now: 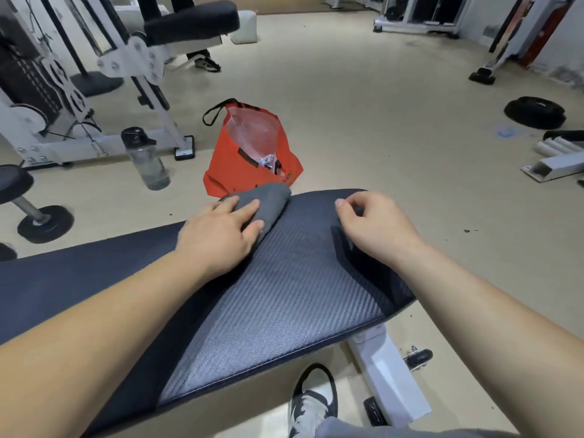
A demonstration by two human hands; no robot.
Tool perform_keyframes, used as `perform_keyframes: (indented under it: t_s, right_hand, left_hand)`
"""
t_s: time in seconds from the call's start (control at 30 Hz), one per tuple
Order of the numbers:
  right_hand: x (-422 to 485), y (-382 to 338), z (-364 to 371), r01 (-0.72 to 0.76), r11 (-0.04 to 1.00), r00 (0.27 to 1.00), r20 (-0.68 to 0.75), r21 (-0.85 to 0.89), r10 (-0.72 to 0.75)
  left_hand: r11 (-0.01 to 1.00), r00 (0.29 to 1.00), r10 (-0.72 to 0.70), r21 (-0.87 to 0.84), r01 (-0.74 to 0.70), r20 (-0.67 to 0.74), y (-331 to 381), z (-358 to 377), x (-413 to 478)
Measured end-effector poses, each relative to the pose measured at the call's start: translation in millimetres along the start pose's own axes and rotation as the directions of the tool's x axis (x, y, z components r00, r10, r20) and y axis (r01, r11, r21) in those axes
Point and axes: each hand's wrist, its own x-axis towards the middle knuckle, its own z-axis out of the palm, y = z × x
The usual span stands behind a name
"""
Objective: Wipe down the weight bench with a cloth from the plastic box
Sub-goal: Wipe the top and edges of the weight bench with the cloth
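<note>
I see the grey cloth [264, 205] lying folded on the far edge of the weight bench [284, 295], on its dark textured pad. My left hand [221, 230] lies flat on it, fingers spread and pressing down, not closed around the fabric. My right hand [374, 224] sits on the pad just beside, well apart from the cloth, fingers loosely curled with thumb and forefinger near each other; I cannot tell whether they pinch anything.

Just behind the bench's far edge an orange bag [249, 159] stands open on the floor, with clear plastic showing in its mouth. Left of it is a clear water bottle [145, 159] with a black cap, close to the white frame of a gym machine [94, 90]. A round padded stool [19, 191] stands at the far left. Off to the right lie a black weight plate [534, 112] and some white tubes [556, 156]. Below the near edge of the pad I see my black-and-white shoe [311, 403] beside the bench's white leg [388, 377].
</note>
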Motion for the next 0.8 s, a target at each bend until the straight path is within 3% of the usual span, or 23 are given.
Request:
perform_keyframes:
  t_s: [0.13,0.23,0.33,0.5,0.63,0.8]
  right_hand:
    - [-0.9,-10.2,2.4,0.018,1.0,1.0,0.021,-0.023,-0.017]
    - [-3.1,-20.0,2.2,0.038,0.999,0.999,-0.002,-0.025,-0.038]
    - [-3.9,-20.2,-3.3,0.015,0.999,0.999,-0.034,-0.041,-0.016]
    - [-5.0,-19.1,-7.3,-0.048,0.995,0.998,-0.033,-0.085,0.045]
    - [-7.3,-45.9,7.1,0.042,0.993,0.999,-0.016,-0.115,-0.044]
    - [-13.1,-96.7,27.6,0.126,0.986,0.984,0.142,-0.105,-0.111]
  left_hand:
    - [0.997,0.999,-0.032,0.076,0.029,0.027,25.9,0.0,-39.7]
    - [0.985,0.988,0.155,0.068,-0.156,0.02,80.8,4.5,-50.5]
    - [0.93,0.929,0.366,-0.002,-0.367,0.048,126.4,14.5,-42.5]
    - [0.88,0.881,0.473,-0.04,-0.472,-0.001,124.5,20.4,-31.9]
    - [0.924,0.924,0.379,-0.023,-0.381,-0.049,71.4,19.0,-42.3]
    - [0.999,0.999,0.027,-0.028,-0.028,-0.04,-45.3,0.3,-61.9]
